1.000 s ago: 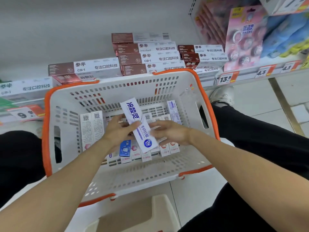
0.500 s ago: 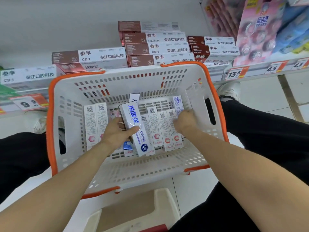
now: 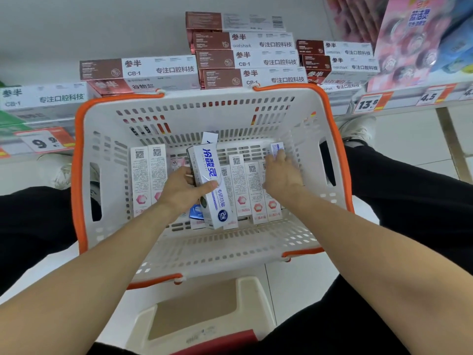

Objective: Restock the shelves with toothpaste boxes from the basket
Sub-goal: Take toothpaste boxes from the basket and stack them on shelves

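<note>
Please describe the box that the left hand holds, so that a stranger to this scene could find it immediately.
Look inside the white basket with the orange rim on the floor before the shelf. Near its middle, the left hand grips a white toothpaste box. Unlike the flat pink-marked boxes around it, it is raised and bears large blue characters.

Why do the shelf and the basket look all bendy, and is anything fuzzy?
Head view: the wide lens curves the shelf edge and bows the basket rim; light is even, with soft shadows; the pink packs at the top right are blurry, while the blue-lettered box in the left hand reads sharply.
</note>
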`<state>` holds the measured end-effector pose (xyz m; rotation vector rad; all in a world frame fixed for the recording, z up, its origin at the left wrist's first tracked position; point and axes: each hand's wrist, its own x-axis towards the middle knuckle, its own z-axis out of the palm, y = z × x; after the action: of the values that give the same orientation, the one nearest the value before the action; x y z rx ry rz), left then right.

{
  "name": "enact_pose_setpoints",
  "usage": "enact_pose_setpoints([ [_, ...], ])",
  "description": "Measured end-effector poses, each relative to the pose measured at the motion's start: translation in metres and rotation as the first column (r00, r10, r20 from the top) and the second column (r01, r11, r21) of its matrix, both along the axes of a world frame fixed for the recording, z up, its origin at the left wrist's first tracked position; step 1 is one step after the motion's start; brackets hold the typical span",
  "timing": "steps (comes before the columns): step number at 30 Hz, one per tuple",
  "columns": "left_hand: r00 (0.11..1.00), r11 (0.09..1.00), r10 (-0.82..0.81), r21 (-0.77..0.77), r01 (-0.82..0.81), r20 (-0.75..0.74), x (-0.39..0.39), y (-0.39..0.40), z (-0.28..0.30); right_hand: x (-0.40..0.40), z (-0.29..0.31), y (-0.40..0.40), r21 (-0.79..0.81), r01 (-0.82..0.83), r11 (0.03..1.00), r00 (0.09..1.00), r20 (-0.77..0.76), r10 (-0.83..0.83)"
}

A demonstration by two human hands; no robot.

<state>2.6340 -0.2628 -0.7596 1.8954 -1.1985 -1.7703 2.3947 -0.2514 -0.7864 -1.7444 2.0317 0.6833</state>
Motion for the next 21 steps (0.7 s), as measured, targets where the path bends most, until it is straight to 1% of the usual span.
enact_pose_setpoints([
  [1,1.000,1.000,-0.006,-0.002,0.006,0.003,0.000,0.000,0.000,-0.002,0.002,-0.005,0.005,-0.033,0.999,0.996,0.079,0.033],
  [2,1.000,1.000,-0.012,0.000,0.012,0.005,0.000,0.000,0.000,-0.005,0.004,-0.011,0.035,-0.105,0.994,0.986,0.135,0.099],
  [3,1.000,1.000,-0.021,0.003,0.020,0.007,0.000,0.000,0.001,-0.009,0.007,-0.016,0.082,-0.178,0.981,0.972,0.171,0.162],
  [4,0.999,1.000,-0.031,0.004,0.031,0.009,0.000,0.000,0.002,-0.012,0.007,-0.017,0.128,-0.213,0.969,0.963,0.196,0.186],
  [6,0.999,0.999,-0.042,-0.001,0.042,0.011,0.000,0.000,0.003,-0.013,0.008,-0.016,0.162,-0.192,0.968,0.967,0.201,0.159],
  [8,0.999,0.999,-0.035,0.011,0.035,0.006,0.000,0.000,0.004,-0.007,0.012,-0.016,0.123,-0.211,0.970,0.971,0.138,0.194],
  [11,0.999,0.999,-0.035,0.024,0.035,-0.004,-0.002,0.000,0.005,0.005,0.023,-0.026,0.124,-0.316,0.941,0.943,-0.066,0.326],
  [13,0.998,0.998,-0.059,0.028,0.059,-0.007,-0.004,-0.001,0.005,0.005,0.029,-0.031,0.140,-0.326,0.935,0.934,-0.106,0.342],
  [14,0.997,0.997,-0.076,0.030,0.076,-0.003,-0.004,0.000,0.005,0.003,0.029,-0.030,0.135,-0.323,0.937,0.937,-0.094,0.336],
  [15,0.995,0.995,-0.095,0.030,0.095,0.003,-0.005,0.001,0.006,0.000,0.030,-0.028,0.134,-0.301,0.944,0.950,-0.047,0.310],
  [16,0.994,0.993,-0.109,0.035,0.109,0.009,-0.006,0.002,0.007,-0.003,0.031,-0.026,0.141,-0.250,0.958,0.968,0.037,0.247],
  [17,0.994,0.993,-0.113,0.046,0.113,0.010,-0.006,0.002,0.008,-0.006,0.034,-0.024,0.159,-0.166,0.973,0.979,0.142,0.144],
  [18,0.994,0.992,-0.112,0.059,0.112,0.004,-0.007,0.004,0.010,-0.008,0.036,-0.022,0.161,-0.097,0.982,0.971,0.233,0.058],
  [19,0.994,0.991,-0.112,0.075,0.112,-0.003,-0.006,0.005,0.012,-0.009,0.038,-0.020,0.138,-0.053,0.989,0.957,0.288,0.011],
  [21,0.993,0.988,-0.114,0.100,0.117,-0.036,-0.005,0.006,0.017,-0.013,0.044,-0.019,0.096,-0.019,0.995,0.947,0.320,-0.013],
])
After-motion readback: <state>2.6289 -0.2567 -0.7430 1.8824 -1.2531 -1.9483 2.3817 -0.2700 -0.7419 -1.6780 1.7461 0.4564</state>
